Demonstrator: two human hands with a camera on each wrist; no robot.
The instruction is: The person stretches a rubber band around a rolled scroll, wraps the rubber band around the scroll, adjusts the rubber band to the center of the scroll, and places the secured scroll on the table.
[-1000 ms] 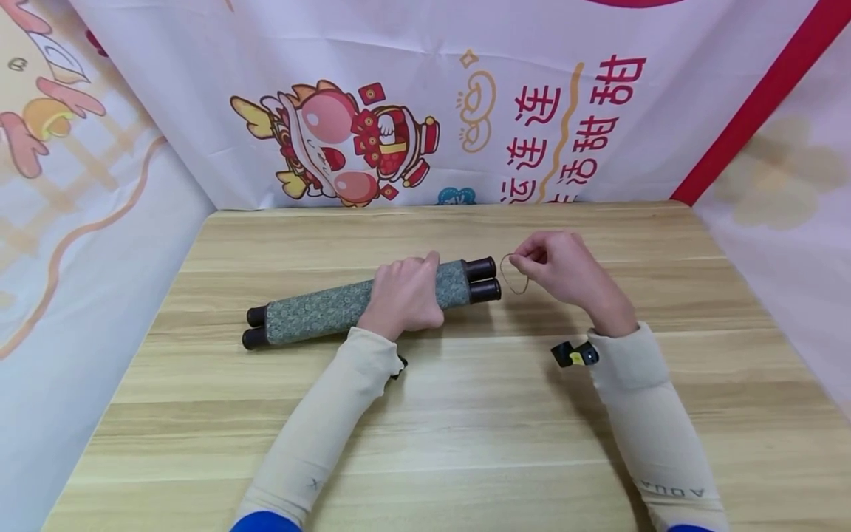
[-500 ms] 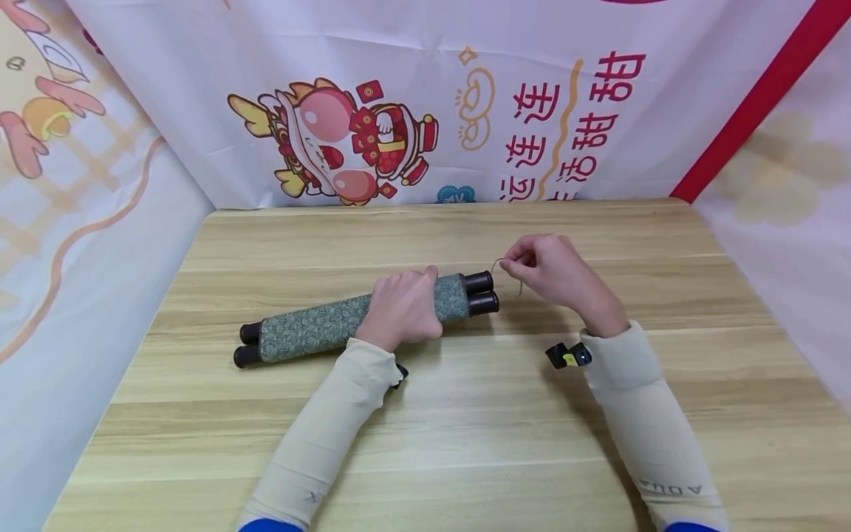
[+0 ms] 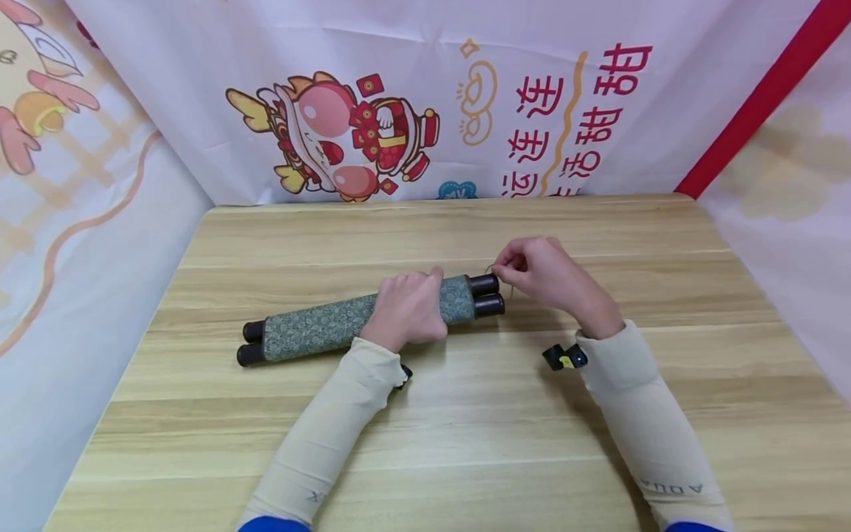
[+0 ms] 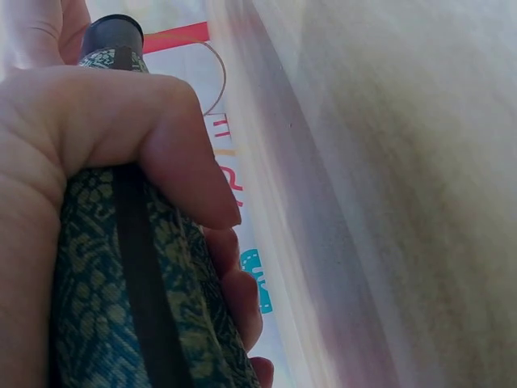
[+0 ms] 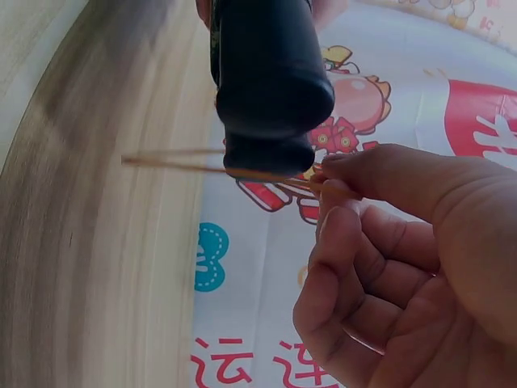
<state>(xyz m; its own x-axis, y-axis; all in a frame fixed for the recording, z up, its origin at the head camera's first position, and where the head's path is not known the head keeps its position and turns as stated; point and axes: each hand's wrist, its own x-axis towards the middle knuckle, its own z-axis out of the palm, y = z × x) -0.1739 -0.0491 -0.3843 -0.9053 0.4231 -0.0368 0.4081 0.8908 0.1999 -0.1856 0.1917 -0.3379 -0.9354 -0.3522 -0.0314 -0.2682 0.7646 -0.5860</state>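
A scroll [image 3: 319, 329], rolled up on two rods and covered in green patterned cloth, lies slanted just over or on the table. Dark knobs stick out at both its ends. My left hand [image 3: 408, 307] grips it near its right end; in the left wrist view the thumb lies across a dark strip on the cloth. By the right-end knobs [image 5: 275, 81], my right hand [image 3: 541, 273] pinches a thin rubber band [image 5: 178, 168] between thumb and forefinger. In the right wrist view the band's loop crosses the farther knob; whether it fully encircles the knob I cannot tell.
The wooden table [image 3: 425, 451] reaches back to a white printed cloth [image 3: 425, 96] hanging behind it. More printed cloth hangs at the left and right sides. A small black camera [image 3: 565, 357] sits at the right wrist.
My right hand has moved left and slightly down, bringing the rubber band from beside the scroll to its right-end knobs. The scroll has shifted slightly towards me, still in my left hand.
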